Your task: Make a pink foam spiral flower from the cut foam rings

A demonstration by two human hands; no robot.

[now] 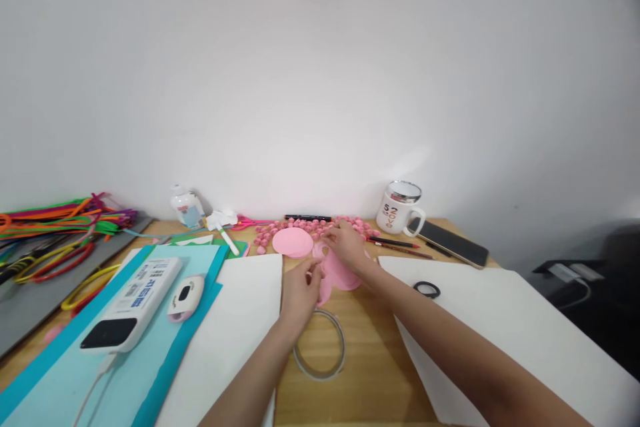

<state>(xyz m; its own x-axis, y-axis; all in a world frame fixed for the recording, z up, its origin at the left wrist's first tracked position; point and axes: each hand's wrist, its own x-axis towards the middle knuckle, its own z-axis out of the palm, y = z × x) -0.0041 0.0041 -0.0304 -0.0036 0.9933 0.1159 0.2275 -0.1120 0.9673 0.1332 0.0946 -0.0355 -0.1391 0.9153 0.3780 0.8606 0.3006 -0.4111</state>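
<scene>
From the head view, both hands work a pink paper piece (336, 271) on the counter (370, 353): the left hand (301, 288) pinching its edge, the right hand (346, 244) seemingly pressing it, suggesting shaping that needs careful alignment next.

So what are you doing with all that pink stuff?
A person's two hands are working on pink paper shapes at the middle of a wooden desk. The left hand and right hand both touch a pink paper piece, beside a pink paper circle. Small pink rolled bits lie behind, and a tape ring lies in front.
</scene>
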